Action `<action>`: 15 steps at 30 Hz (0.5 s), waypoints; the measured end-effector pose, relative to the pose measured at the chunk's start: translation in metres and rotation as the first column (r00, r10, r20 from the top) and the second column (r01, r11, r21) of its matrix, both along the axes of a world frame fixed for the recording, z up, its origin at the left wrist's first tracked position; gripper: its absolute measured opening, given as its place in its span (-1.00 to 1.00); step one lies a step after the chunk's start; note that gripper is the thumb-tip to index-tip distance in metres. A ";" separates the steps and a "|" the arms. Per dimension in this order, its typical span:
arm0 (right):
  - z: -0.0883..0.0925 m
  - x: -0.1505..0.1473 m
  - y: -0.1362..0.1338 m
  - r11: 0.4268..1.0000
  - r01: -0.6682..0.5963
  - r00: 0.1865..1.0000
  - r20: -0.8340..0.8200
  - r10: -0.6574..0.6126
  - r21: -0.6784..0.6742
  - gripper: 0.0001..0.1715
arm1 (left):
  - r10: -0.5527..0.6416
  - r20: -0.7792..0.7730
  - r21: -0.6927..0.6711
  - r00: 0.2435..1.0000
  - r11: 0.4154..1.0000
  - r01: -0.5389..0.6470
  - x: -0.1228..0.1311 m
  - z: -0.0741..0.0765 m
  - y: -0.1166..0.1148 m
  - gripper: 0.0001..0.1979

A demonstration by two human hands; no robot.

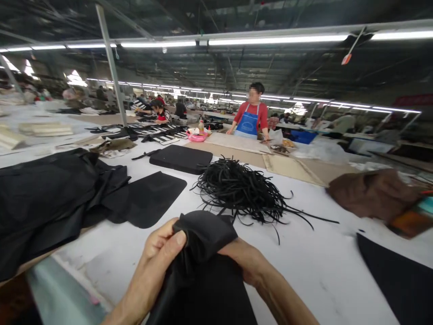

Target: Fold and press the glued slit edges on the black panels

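Note:
My left hand [158, 250] grips a black fabric piece [203, 271] near the table's front edge, thumb pressed on its folded top. My right hand [245, 259] is pushed inside or under the same fabric, so its fingers are hidden. Just beyond the hands lies a tangled heap of black cords [241, 189]. A flat rounded black fabric panel [150, 198] lies to the left of the hands.
A crumpled heap of black fabric [47, 198] covers the left of the white table [321, 266]. A black padded case [181, 159], a brown cloth [372, 194] and another black panel [399, 280] lie around. A person in a blue apron [250, 118] stands at the far table.

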State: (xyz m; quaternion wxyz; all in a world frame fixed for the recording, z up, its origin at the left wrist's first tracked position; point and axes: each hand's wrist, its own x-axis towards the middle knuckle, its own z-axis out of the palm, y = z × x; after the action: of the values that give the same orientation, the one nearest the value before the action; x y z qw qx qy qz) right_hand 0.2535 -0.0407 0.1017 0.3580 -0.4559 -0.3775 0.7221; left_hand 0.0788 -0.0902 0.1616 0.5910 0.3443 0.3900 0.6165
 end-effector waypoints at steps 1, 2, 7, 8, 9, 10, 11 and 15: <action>-0.002 0.002 -0.001 1.000 0.020 1.000 -0.011 -0.019 0.008 -0.43 | -0.014 0.015 -0.014 1.000 1.000 0.014 0.002 0.000 -0.004 -0.60; -0.005 0.003 -0.003 0.999 0.047 0.999 -0.016 -0.047 0.018 -0.46 | -0.020 0.035 -0.037 0.999 0.999 0.021 0.002 -0.001 -0.007 -0.60; -0.003 0.014 -0.011 0.954 0.070 0.921 0.348 -0.174 0.291 -0.63 | 0.061 0.094 -0.187 0.994 0.981 -0.043 -0.040 -0.033 -0.012 -0.57; 0.001 0.018 -0.013 0.935 0.017 0.879 0.441 -0.182 0.354 -0.65 | 0.065 0.100 -0.228 0.993 0.973 -0.041 -0.054 -0.046 -0.012 -0.54; 0.005 0.023 -0.015 0.917 -0.055 0.825 0.534 -0.182 0.396 -0.68 | 0.090 0.101 -0.285 0.991 0.957 -0.058 -0.067 -0.060 -0.012 -0.52; 0.011 0.027 -0.017 0.901 -0.134 0.762 0.624 -0.172 0.413 -0.71 | 0.099 0.104 -0.389 0.990 0.920 -0.051 -0.079 -0.076 -0.012 -0.50; 0.016 0.031 -0.020 0.886 -0.214 0.693 0.703 -0.158 0.411 -0.73 | 0.083 0.114 -0.498 0.990 0.867 -0.016 -0.090 -0.091 -0.012 -0.47; 0.031 0.036 -0.029 0.845 -0.412 0.481 0.869 -0.115 0.340 -0.72 | 0.009 -0.001 -0.563 1.000 0.826 -0.008 -0.109 -0.128 -0.020 -0.40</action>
State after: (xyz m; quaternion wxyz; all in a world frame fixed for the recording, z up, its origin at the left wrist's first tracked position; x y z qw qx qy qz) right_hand 0.2895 -0.0702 0.1327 0.1588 -0.6071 -0.7200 0.2964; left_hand -0.0306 -0.1103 0.0337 0.6640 0.1525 0.5553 0.4770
